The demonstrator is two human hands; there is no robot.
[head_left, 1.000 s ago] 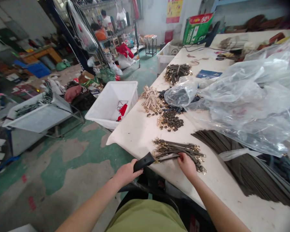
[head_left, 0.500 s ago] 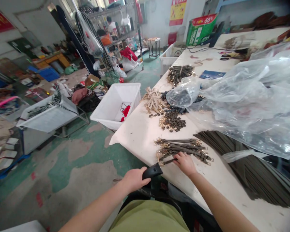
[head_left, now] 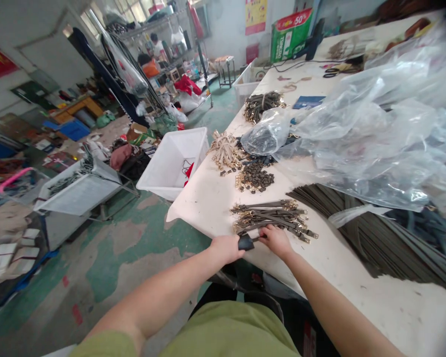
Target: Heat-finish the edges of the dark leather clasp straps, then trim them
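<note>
My left hand (head_left: 227, 249) is closed around a black, flat-sided piece (head_left: 246, 242) that juts from the fist just over the table's near edge; I cannot make out its exact kind. Close by on the right, my right hand (head_left: 277, 241) pinches a short dark strap (head_left: 257, 237), whose left end meets or lies just beside the black piece. Beyond both hands lies a pile of dark grey-brown straps (head_left: 269, 215) with gold-coloured buckles. The fingertips of the right hand are at this pile's near side and partly hidden.
Small dark loops and gold fittings (head_left: 255, 177), a beige strap bundle (head_left: 226, 150) and a dark strap bundle (head_left: 263, 105) lie farther up the white table (head_left: 200, 208). Plastic sheeting (head_left: 371, 134) and long dark strips (head_left: 364, 230) cover the right. A white bin (head_left: 159, 166) stands left.
My left hand has moved right and up with the black piece, bringing it to the strap in my right hand. The strap's end has shifted away from the pile's left edge. The view has shifted slightly.
</note>
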